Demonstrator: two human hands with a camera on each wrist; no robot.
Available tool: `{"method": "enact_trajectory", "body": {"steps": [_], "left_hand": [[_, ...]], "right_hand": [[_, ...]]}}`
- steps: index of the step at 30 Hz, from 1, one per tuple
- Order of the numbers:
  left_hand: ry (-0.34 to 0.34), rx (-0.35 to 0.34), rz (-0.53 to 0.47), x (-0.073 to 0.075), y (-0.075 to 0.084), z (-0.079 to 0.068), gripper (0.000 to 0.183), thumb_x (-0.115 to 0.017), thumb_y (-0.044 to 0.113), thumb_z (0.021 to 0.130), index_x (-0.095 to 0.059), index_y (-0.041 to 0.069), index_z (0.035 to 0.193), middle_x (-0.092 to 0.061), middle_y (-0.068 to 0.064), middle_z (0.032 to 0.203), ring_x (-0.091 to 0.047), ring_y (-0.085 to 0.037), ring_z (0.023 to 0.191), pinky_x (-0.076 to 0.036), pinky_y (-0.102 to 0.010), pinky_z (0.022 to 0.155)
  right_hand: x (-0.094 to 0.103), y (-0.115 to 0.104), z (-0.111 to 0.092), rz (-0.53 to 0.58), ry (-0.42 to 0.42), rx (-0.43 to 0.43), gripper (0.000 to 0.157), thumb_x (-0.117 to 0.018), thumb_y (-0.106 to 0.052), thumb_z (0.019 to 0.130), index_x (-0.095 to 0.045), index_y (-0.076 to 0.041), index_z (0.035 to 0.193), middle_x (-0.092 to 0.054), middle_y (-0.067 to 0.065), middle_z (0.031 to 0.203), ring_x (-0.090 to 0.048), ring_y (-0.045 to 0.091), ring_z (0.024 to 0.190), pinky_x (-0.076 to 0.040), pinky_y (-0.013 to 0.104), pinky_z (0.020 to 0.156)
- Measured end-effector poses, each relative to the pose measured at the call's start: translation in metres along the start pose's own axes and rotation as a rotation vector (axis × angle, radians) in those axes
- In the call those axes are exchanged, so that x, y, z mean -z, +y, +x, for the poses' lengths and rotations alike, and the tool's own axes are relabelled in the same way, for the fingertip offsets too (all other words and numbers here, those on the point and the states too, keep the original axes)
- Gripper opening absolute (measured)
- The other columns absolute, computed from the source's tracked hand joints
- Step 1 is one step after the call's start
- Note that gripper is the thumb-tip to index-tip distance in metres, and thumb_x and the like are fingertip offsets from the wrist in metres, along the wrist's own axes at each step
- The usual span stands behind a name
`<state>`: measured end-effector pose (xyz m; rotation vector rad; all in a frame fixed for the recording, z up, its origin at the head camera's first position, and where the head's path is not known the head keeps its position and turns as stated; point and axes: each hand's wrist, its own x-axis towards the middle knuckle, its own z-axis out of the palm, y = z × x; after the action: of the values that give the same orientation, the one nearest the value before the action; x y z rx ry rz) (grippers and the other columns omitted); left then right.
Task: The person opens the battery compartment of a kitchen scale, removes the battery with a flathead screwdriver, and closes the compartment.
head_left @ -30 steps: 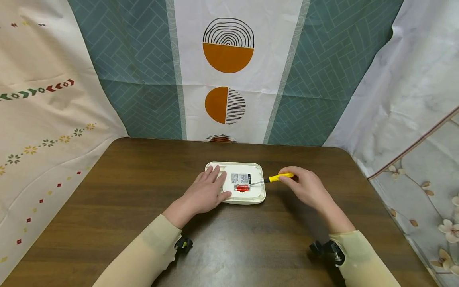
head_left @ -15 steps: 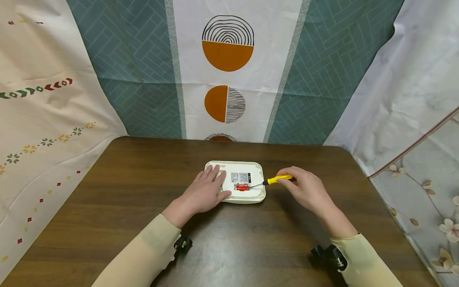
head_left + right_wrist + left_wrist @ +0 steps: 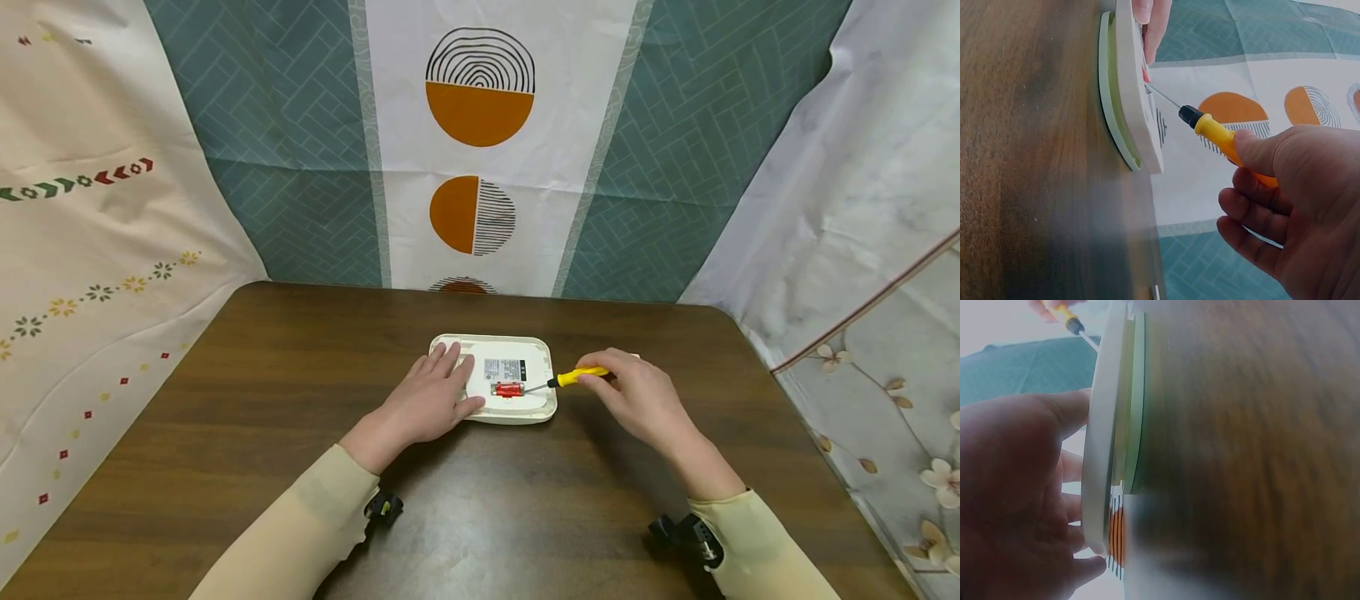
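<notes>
The white device [image 3: 536, 375] lies flat on the brown table [image 3: 480, 508], toward its far edge. It is a shallow, off-white rectangle with rounded corners and a raised rim around a smooth panel. A printed grey label [image 3: 504, 370] with a black block at one end sits near the panel's middle. Just below it is a narrow slot holding a red battery [image 3: 510, 389], silvery at its ends. Both wrist views show a pale green layer under the white body.

The tip of a screwdriver [image 3: 570, 379] reaches the battery's right end; whether it touches is too small to tell. The tool has a yellow handle, a black collar and a thin metal shaft, slanting down to the left. The right hand [image 3: 641, 396] pinches the handle between thumb and fingers. The left hand [image 3: 427, 400] rests on the device's left side, fingers spread.

Pale sleeves [image 3: 292, 529] cover both forearms. Behind the table hangs a teal and white curtain [image 3: 480, 167] with orange shapes.
</notes>
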<state>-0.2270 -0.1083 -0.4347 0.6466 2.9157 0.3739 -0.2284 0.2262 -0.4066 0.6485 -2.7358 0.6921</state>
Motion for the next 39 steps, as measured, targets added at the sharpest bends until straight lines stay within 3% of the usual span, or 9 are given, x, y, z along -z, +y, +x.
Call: {"method": "enact_trajectory", "body": {"steps": [6, 24, 39], "left_hand": [[0.001, 0.000, 0.000, 0.001, 0.000, 0.000, 0.078, -0.056, 0.054, 0.114, -0.036, 0.005, 0.172, -0.018, -0.022, 0.182, -0.011, -0.043, 0.168, -0.015, -0.059, 0.134], [-0.002, 0.001, -0.007, 0.001, 0.002, 0.000, 0.079, -0.054, 0.054, 0.115, -0.035, 0.006, 0.173, -0.016, -0.021, 0.182, -0.009, -0.042, 0.169, -0.014, -0.058, 0.134], [0.000, -0.008, -0.023, 0.000, 0.000, 0.000, 0.077, -0.056, 0.051, 0.115, -0.036, 0.003, 0.172, -0.018, -0.024, 0.181, -0.011, -0.045, 0.168, -0.015, -0.059, 0.134]], "right_hand": [[0.001, -0.007, -0.001, -0.075, 0.055, 0.086, 0.013, -0.087, -0.017, 0.099, -0.083, -0.018, 0.111, -0.071, -0.008, 0.093, -0.056, 0.015, 0.075, -0.048, 0.037, 0.066], [0.001, -0.034, 0.002, -0.273, 0.157, 0.277, 0.016, -0.089, -0.011, 0.094, -0.081, -0.009, 0.107, -0.067, 0.001, 0.088, -0.061, 0.025, 0.079, -0.052, 0.039, 0.061], [-0.007, 0.001, 0.002, -0.055, 0.018, -0.002, 0.011, -0.082, -0.022, 0.103, -0.082, -0.016, 0.113, -0.067, -0.006, 0.091, -0.053, 0.017, 0.076, -0.046, 0.039, 0.069]]}}
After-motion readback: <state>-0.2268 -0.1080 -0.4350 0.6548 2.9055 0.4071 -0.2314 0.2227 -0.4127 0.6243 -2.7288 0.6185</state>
